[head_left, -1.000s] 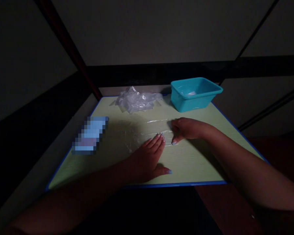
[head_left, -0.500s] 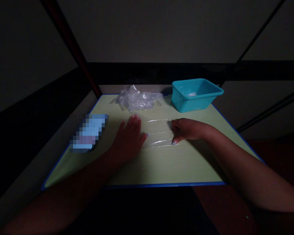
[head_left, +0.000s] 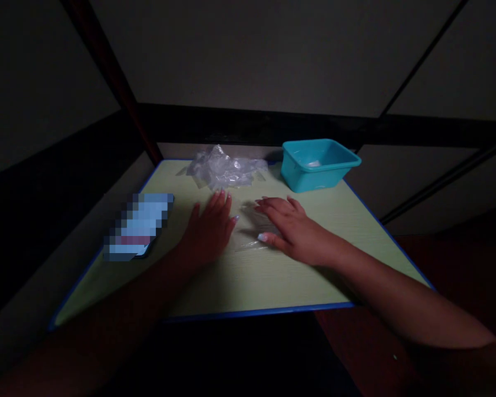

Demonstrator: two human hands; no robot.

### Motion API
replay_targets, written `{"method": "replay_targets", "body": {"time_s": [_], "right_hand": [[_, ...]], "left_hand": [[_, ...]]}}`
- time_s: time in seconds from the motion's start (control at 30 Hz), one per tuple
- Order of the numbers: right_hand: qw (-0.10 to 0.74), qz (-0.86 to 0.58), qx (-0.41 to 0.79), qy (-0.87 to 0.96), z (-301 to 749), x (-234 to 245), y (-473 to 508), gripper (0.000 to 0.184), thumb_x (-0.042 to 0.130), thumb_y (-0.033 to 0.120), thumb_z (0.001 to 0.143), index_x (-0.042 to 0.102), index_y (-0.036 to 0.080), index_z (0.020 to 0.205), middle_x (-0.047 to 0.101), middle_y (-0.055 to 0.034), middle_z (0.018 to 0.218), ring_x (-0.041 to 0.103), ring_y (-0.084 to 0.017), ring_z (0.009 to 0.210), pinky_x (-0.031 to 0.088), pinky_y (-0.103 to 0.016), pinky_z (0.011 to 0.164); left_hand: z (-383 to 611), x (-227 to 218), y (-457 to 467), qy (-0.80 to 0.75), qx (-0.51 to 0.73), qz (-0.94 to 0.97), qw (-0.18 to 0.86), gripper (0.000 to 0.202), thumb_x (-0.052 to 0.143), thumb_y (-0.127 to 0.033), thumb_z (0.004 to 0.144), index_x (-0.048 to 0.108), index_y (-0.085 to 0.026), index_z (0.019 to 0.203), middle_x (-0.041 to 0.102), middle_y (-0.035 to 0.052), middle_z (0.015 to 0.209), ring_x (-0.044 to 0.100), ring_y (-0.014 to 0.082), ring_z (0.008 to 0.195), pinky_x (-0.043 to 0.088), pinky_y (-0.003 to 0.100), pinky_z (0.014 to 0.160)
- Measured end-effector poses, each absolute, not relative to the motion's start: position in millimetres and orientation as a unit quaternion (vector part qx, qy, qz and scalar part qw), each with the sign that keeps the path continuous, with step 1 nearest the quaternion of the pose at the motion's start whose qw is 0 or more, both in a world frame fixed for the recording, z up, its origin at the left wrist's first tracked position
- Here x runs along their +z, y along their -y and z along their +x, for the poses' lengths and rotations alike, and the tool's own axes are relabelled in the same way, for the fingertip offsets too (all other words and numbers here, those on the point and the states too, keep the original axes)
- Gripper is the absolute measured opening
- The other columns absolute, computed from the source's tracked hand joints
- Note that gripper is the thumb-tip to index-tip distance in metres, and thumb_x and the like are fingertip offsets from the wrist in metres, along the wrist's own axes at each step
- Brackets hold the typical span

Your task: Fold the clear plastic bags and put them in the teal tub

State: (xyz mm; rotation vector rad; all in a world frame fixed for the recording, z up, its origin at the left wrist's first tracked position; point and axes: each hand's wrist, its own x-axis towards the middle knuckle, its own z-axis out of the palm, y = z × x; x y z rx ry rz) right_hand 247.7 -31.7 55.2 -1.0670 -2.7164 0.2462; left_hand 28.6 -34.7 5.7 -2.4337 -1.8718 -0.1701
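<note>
A clear plastic bag [head_left: 248,241] lies flat on the table between my hands; its outline is faint against the tabletop. My left hand [head_left: 210,226] rests palm down at the bag's left side, fingers stretched out and pointing away from me. Over the bag's right part is my right hand [head_left: 287,226], with its fingers spread and thumb apart. Whether its palm touches the plastic I cannot tell. Just beyond my left fingertips sits a crumpled heap of clear plastic bags [head_left: 225,168].
The small pale table [head_left: 248,289] has a blue edge. A turquoise plastic basin [head_left: 318,177] stands at its back right, with something whitish inside. At the left lies a phone [head_left: 143,223], its screen blurred out. A wall [head_left: 248,60] rises behind.
My right hand has let go of the bag's right edge, opened, and moved left over the plastic. My left hand stays flat in nearly the same place. The whole view has shifted slightly.
</note>
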Motion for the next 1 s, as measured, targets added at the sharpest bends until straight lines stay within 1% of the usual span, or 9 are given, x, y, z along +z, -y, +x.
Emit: {"method": "replay_targets", "body": {"time_s": [0.07, 0.1, 0.17, 0.27, 0.4, 0.53, 0.7, 0.87, 1.0], "right_hand": [[0.07, -0.334, 0.08, 0.936, 237.2, 48.2, 47.9, 0.064, 0.039, 0.047, 0.097, 0.026, 0.015, 0.15, 0.026, -0.0181, 0.156, 0.021, -0.03, 0.144, 0.007, -0.058, 0.113], [0.048, -0.322, 0.082, 0.942, 232.8, 43.8, 54.7, 0.068, 0.039, 0.047, 0.097, 0.02, 0.014, 0.152, 0.02, -0.0178, 0.157, 0.017, -0.03, 0.145, 0.004, -0.057, 0.114], [0.016, -0.306, 0.088, 0.948, 225.9, 35.1, 64.7, 0.073, 0.039, 0.048, 0.097, 0.012, 0.012, 0.154, 0.013, -0.0173, 0.158, 0.011, -0.03, 0.146, 0.001, -0.056, 0.115], [-0.004, -0.305, 0.092, 0.948, 219.5, 25.5, 71.4, 0.078, 0.037, 0.053, 0.096, 0.008, 0.01, 0.154, 0.01, -0.0169, 0.158, 0.008, -0.029, 0.147, 0.0, -0.055, 0.116], [-0.02, -0.32, 0.099, 0.942, 215.8, 19.8, 71.7, 0.081, 0.035, 0.058, 0.095, 0.009, 0.007, 0.153, 0.007, -0.0173, 0.157, 0.005, -0.027, 0.147, -0.003, -0.054, 0.116], [-0.032, -0.349, 0.108, 0.93, 222.1, 17.7, 72.2, 0.079, 0.032, 0.057, 0.096, 0.011, 0.005, 0.153, 0.008, -0.0182, 0.157, 0.005, -0.027, 0.147, 0.001, -0.055, 0.116], [-0.047, -0.404, 0.114, 0.907, 246.4, 17.6, 79.1, 0.074, 0.03, 0.052, 0.098, 0.007, 0.008, 0.153, 0.008, -0.0171, 0.157, 0.008, -0.028, 0.146, 0.008, -0.059, 0.115], [-0.05, -0.466, 0.084, 0.879, 271.4, 14.3, 88.9, 0.075, 0.03, 0.05, 0.097, 0.008, 0.006, 0.153, 0.009, -0.0187, 0.157, 0.009, -0.031, 0.146, 0.011, -0.06, 0.115], [-0.039, -0.482, 0.07, 0.873, 281.0, 10.2, 93.7, 0.076, 0.03, 0.05, 0.096, 0.005, 0.007, 0.153, 0.01, -0.0194, 0.156, 0.01, -0.033, 0.145, 0.015, -0.061, 0.114]], "left_hand": [[23.3, 7.0, 30.0, 0.627, -0.062, -0.775, 0.046, 0.056, 0.025, -0.032, 0.099, 0.024, -0.008, 0.15, 0.018, 0.0164, 0.158, 0.016, 0.0281, 0.147, 0.024, 0.061, 0.111], [21.1, 6.9, 28.4, 0.631, -0.057, -0.772, 0.047, 0.057, 0.026, -0.033, 0.099, 0.025, -0.007, 0.15, 0.018, 0.0174, 0.158, 0.016, 0.0292, 0.147, 0.023, 0.063, 0.11], [18.8, 5.4, 27.1, 0.628, -0.044, -0.776, 0.042, 0.058, 0.028, -0.034, 0.099, 0.025, -0.007, 0.15, 0.019, 0.0188, 0.158, 0.016, 0.0304, 0.146, 0.024, 0.063, 0.109], [19.9, 1.8, 28.8, 0.608, -0.031, -0.793, 0.026, 0.057, 0.03, -0.033, 0.098, 0.022, -0.011, 0.151, 0.018, 0.0199, 0.157, 0.016, 0.0309, 0.146, 0.028, 0.061, 0.108], [23.7, -1.7, 31.7, 0.589, -0.016, -0.808, 0.014, 0.057, 0.03, -0.03, 0.098, 0.02, -0.016, 0.152, 0.017, 0.0207, 0.157, 0.016, 0.0316, 0.146, 0.029, 0.062, 0.106], [23.9, -3.0, 31.5, 0.589, -0.006, -0.808, -0.003, 0.056, 0.029, -0.031, 0.099, 0.02, -0.018, 0.153, 0.016, 0.02, 0.158, 0.016, 0.031, 0.146, 0.027, 0.062, 0.106], [22.8, -4.3, 29.7, 0.594, -0.01, -0.804, -0.019, 0.056, 0.028, -0.035, 0.099, 0.02, -0.019, 0.153, 0.015, 0.0187, 0.158, 0.013, 0.0301, 0.147, 0.027, 0.06, 0.107], [22.3, -6.2, 30.2, 0.595, -0.014, -0.803, -0.015, 0.057, 0.03, -0.036, 0.099, 0.019, -0.019, 0.153, 0.015, 0.0197, 0.158, 0.013, 0.0304, 0.147, 0.026, 0.061, 0.107], [22.1, -6.4, 30.5, 0.595, -0.018, -0.803, -0.005, 0.057, 0.03, -0.034, 0.099, 0.021, -0.017, 0.152, 0.017, 0.0204, 0.157, 0.014, 0.0307, 0.147, 0.025, 0.063, 0.107]]}}
